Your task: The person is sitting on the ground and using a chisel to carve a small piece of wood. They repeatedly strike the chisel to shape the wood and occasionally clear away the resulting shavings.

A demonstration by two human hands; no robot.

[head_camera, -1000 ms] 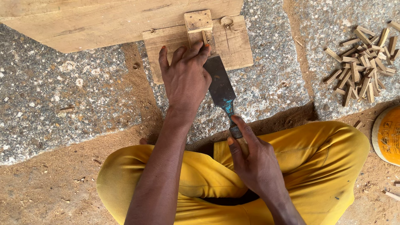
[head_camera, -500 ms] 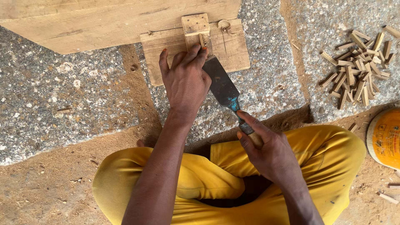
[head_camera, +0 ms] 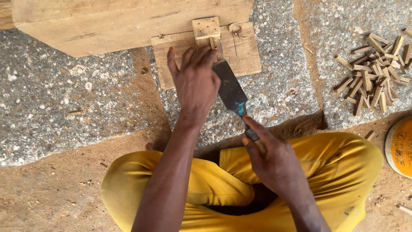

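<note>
— What do you have off to your right?
— A heap of small wooden sticks (head_camera: 374, 81) on the speckled stone slab (head_camera: 64, 107).
— And nearer you?
— A round yellow lid (head_camera: 400, 147) on the sandy ground (head_camera: 51, 193), by your yellow trousers (head_camera: 339, 159).

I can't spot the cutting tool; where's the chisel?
Centre of the head view: the chisel is in the right hand, blade on the small board beside the left hand.

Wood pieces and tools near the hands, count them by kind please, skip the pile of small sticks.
Chisel: 1
Flat wooden board: 1
Small wooden block: 1
Large plank: 1
Total: 4
</note>
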